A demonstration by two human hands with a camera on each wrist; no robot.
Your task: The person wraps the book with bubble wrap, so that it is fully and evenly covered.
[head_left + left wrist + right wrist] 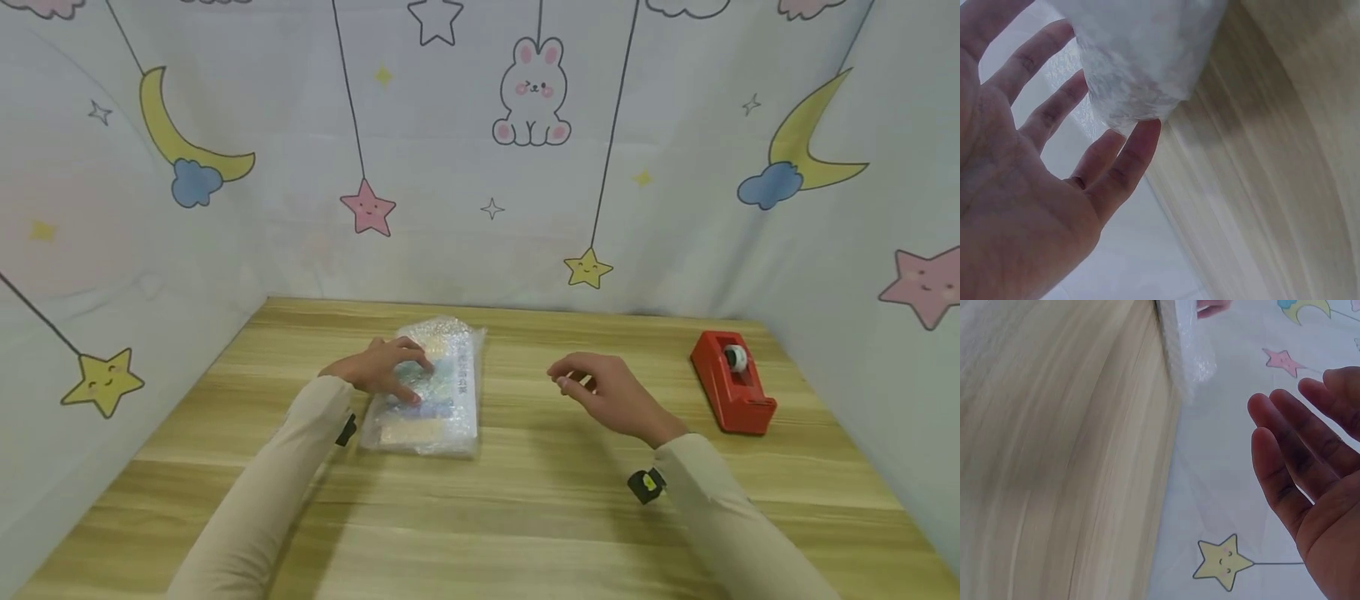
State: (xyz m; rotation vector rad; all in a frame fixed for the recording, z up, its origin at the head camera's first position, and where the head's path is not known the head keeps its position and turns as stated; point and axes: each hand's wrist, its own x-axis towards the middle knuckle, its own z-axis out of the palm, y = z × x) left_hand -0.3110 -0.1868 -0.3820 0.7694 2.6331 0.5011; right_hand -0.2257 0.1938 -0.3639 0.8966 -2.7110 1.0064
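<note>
A book in bubble wrap lies left of centre on the wooden table, its printed cover showing through the clear plastic. Over its left side spreads my left hand, fingers apart and loosely bent, with fingertips right at the wrap. In the left wrist view the crinkled bubble wrap is beside the fingertips, and the palm of the left hand faces it without gripping. My right hand hovers above the table to the right of the book, fingers relaxed and holding nothing. The right wrist view shows that hand with loosely bent fingers.
A red tape dispenser with a small roll of tape stands at the right of the wooden table. White cloth printed with stars, moons and a rabbit encloses the back and sides. A small black camera sits at the right wrist.
</note>
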